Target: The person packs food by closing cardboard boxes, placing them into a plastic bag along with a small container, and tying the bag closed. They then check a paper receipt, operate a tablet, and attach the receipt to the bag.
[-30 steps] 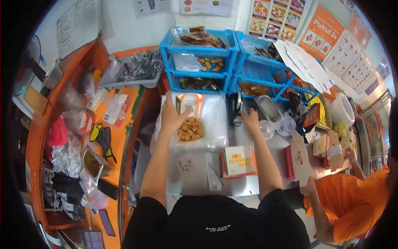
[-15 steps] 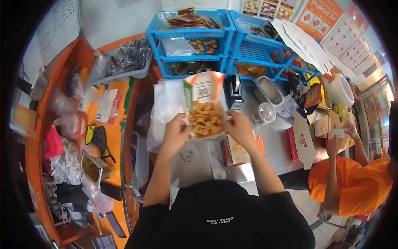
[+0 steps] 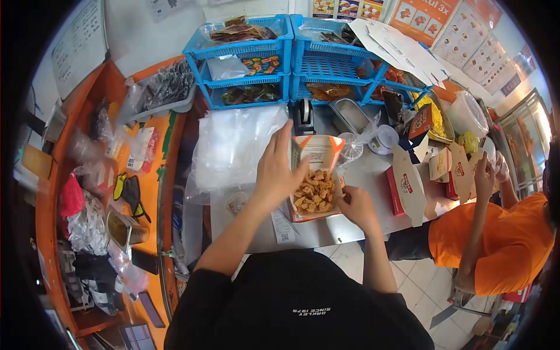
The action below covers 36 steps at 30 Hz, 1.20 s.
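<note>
An open paper takeaway box (image 3: pixel 318 153) filled with fried chicken pieces (image 3: pixel 315 191) is in front of me, over the near part of the metal counter. My right hand (image 3: pixel 357 207) grips its right edge, with thumb and fingers pinched there. On the other side, my left hand (image 3: pixel 281 169) has its fingers stretched out and pointing away from me. It hovers at the left side of the box, overlapping the raised lid. A printed receipt (image 3: pixel 283 227) lies to the left of the box. Clear plastic bags (image 3: pixel 233 146) are stacked beyond my left forearm.
Blue basket racks (image 3: pixel 245 64) stand at the back, with a tape dispenser (image 3: pixel 304 119) and metal tin (image 3: pixel 350 114) before them. To the right, a person in an orange shirt (image 3: pixel 496 233) works near open boxes (image 3: pixel 406 184). An orange shelf (image 3: pixel 154 216) holds packaging on the left.
The box of chicken has shifted right and closer to me. My left hand has let go of its left edge and risen beside the lid; my right hand still holds the right edge.
</note>
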Motion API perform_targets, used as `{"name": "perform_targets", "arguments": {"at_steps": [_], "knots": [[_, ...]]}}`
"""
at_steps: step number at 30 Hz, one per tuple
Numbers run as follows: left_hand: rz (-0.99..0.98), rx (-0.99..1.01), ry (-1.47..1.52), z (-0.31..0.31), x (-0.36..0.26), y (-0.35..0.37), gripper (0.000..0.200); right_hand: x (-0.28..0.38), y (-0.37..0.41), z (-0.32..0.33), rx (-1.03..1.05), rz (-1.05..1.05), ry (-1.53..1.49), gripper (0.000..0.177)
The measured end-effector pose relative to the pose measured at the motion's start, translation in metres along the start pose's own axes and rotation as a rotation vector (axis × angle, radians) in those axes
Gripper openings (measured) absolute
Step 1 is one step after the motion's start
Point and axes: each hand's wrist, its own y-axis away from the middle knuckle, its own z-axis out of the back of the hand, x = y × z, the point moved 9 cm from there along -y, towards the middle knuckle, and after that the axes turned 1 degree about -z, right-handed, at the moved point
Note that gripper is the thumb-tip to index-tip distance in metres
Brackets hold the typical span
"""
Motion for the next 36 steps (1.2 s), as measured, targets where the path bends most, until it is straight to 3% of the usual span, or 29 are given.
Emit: {"name": "perform_targets", "arguments": {"at_steps": [2, 3, 4, 5, 9, 11, 14, 16, 17, 19, 23, 25, 29, 31, 32, 34, 35, 36], "knots": [[-0.028, 0.063, 0.024, -0.009, 0.011, -0.010, 0.063, 0.035, -0.008, 0.027, -0.291, 0.206, 0.287, 0.034], [-0.045, 0.129, 0.053, -0.015, 0.013, -0.010, 0.058, 0.047, -0.019, 0.025, -0.295, 0.212, 0.284, 0.034], [0.058, 0.175, 0.110, -0.014, 0.013, -0.012, 0.046, 0.069, -0.024, 0.035, -0.451, 0.342, 0.091, 0.034], [0.054, 0.173, 0.102, -0.011, 0.013, -0.011, 0.046, 0.080, -0.017, 0.047, -0.605, 0.469, -0.109, 0.034], [-0.165, 0.302, 0.117, 0.010, 0.008, 0.007, 0.041, 0.051, -0.019, 0.030, -0.464, 0.485, -0.145, 0.036], [-0.512, 0.399, 0.028, 0.010, 0.004, 0.050, 0.036, 0.054, 0.012, 0.015, -0.354, 0.756, 0.132, 0.042], [-0.622, 0.398, 0.007, -0.016, 0.022, 0.124, 0.031, 0.038, 0.032, 0.001, -0.337, 0.837, 0.125, 0.049], [-0.489, 0.439, -0.001, -0.033, 0.026, 0.143, 0.052, 0.037, 0.036, 0.002, -0.346, 0.840, 0.127, 0.050], [-0.494, 0.436, -0.002, -0.035, 0.025, 0.141, 0.052, 0.037, 0.036, 0.004, -0.357, 0.837, 0.131, 0.052], [-0.393, 0.639, -0.124, -0.046, 0.015, 0.124, 0.075, 0.035, 0.036, 0.004, -0.350, 0.820, 0.123, 0.052], [-0.385, 0.516, -0.106, -0.067, -0.027, 0.058, 0.090, 0.033, 0.029, 0.005, -0.277, 0.754, 0.066, 0.051], [-0.340, 0.743, -0.144, -0.104, -0.014, 0.059, 0.097, 0.032, 0.022, 0.010, -0.277, 0.725, 0.096, 0.048], [-0.185, 0.939, -0.267, -0.123, -0.003, 0.058, 0.105, 0.018, 0.010, 0.030, -0.427, 0.663, 0.193, 0.040], [-0.185, 0.930, -0.284, -0.122, -0.007, 0.059, 0.105, -0.016, -0.009, 0.015, -0.180, 0.528, -0.106, 0.047], [-0.184, 0.917, -0.302, -0.121, -0.007, 0.060, 0.105, -0.026, -0.010, 0.009, -0.179, 0.527, -0.110, 0.047], [-0.199, 0.887, -0.307, -0.121, -0.005, 0.063, 0.105, -0.049, -0.006, -0.009, 0.036, 0.429, -0.697, 0.061], [-0.216, 0.855, -0.309, -0.120, -0.006, 0.063, 0.105, -0.050, -0.001, -0.014, 0.039, 0.427, -0.695, 0.061], [-0.213, 0.859, -0.306, -0.121, -0.006, 0.065, 0.105, -0.039, 0.009, -0.012, -0.113, 0.442, -0.502, 0.066]]}}
